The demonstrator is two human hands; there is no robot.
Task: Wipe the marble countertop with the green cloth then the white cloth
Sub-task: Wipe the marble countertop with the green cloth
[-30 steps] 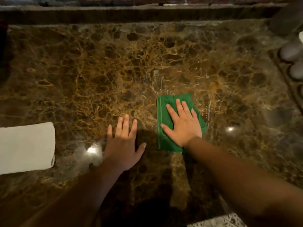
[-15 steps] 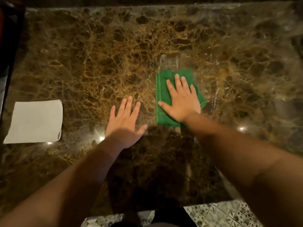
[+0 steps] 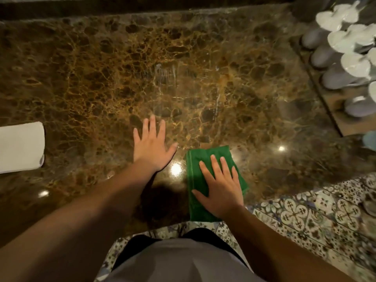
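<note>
A folded green cloth (image 3: pixel 198 159) lies near the front edge of the brown marble countertop (image 3: pixel 203 68). My right hand (image 3: pixel 220 187) presses flat on the cloth, fingers spread, covering its lower right part. Just left of it, my left hand (image 3: pixel 151 144) rests palm down on the bare marble, fingers apart, holding nothing. The folded white cloth (image 3: pixel 20 146) lies at the far left edge of the view, apart from both hands. Faint wet streaks show on the marble beyond my left hand.
A tray (image 3: pixel 325 104) with several grey cups (image 3: pixel 335 77) and white lids stands at the right end of the counter. A dark raised ledge (image 3: pixel 142 5) runs along the back. Patterned floor tiles (image 3: pixel 305 216) show below the counter's front edge.
My right hand has dragged the green cloth back from the middle of the counter to its front edge. My left hand stayed flat on the marble.
</note>
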